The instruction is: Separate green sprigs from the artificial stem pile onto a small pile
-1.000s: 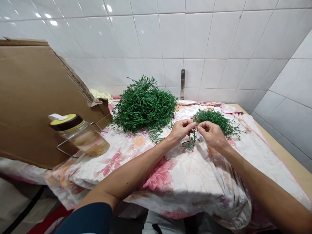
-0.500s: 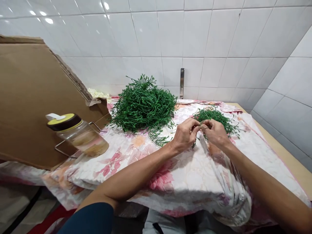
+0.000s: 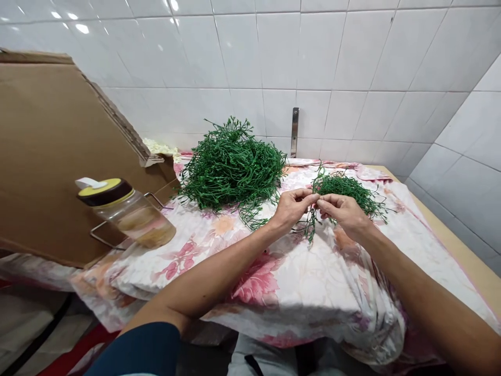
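Observation:
Both hands meet above a floral cloth (image 3: 270,290). My left hand (image 3: 293,209) and my right hand (image 3: 341,214) pinch a thin green artificial sprig (image 3: 310,230) between their fingertips, and its lower end hangs below them. Just behind my right hand lies a smaller tangle of the same green sprigs (image 3: 340,190). A much larger heap of wiry green sprigs (image 3: 230,167) sits to the left, with some strands trailing near my left hand. The fingers hide the exact point of the pinch.
A clear plastic bottle (image 3: 129,214) with a yellow and dark lid stands in a wire rack (image 3: 105,235) at left, before a large cardboard sheet (image 3: 58,156). White tiled walls (image 3: 313,52) rise behind, with a metal bracket (image 3: 294,130). A wooden table edge (image 3: 465,256) shows at right.
My hands have shifted slightly left and lower, away from the small tangle. The pinched sprig now hangs more visibly below my fingers. The large heap has not visibly moved.

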Motion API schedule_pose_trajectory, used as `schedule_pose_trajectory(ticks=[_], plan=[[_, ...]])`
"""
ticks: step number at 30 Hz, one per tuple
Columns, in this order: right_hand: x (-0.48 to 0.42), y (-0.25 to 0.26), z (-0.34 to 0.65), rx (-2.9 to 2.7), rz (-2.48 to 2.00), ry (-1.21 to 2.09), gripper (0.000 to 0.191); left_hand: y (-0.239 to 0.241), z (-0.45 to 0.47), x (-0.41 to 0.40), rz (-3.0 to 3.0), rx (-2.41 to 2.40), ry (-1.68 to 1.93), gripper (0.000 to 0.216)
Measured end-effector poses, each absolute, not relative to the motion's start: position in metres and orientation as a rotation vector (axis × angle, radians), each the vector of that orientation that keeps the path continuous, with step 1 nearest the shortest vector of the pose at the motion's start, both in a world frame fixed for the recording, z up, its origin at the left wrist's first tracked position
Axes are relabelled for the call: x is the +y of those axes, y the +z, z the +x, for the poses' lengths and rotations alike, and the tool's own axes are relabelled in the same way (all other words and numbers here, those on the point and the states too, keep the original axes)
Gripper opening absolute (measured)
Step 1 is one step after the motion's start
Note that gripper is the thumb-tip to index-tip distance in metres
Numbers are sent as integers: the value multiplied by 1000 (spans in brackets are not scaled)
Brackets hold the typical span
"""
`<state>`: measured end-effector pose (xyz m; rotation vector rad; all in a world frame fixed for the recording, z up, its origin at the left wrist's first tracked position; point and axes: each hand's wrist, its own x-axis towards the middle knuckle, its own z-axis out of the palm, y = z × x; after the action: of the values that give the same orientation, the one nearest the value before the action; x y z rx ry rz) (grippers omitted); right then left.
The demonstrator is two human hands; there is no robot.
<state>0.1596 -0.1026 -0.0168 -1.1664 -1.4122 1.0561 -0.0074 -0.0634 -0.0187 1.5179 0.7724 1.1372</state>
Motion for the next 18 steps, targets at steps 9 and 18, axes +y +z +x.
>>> schedule_pose_trajectory(ticks=[9,18], plan=[[-103,-25,154,-1570,-1337,631,29,-32,-4,-57,1597,818,1205,30],[-111,-19,143,-1751,-1423,210,17,-36,-6,-60,1839,930,1262,22]])
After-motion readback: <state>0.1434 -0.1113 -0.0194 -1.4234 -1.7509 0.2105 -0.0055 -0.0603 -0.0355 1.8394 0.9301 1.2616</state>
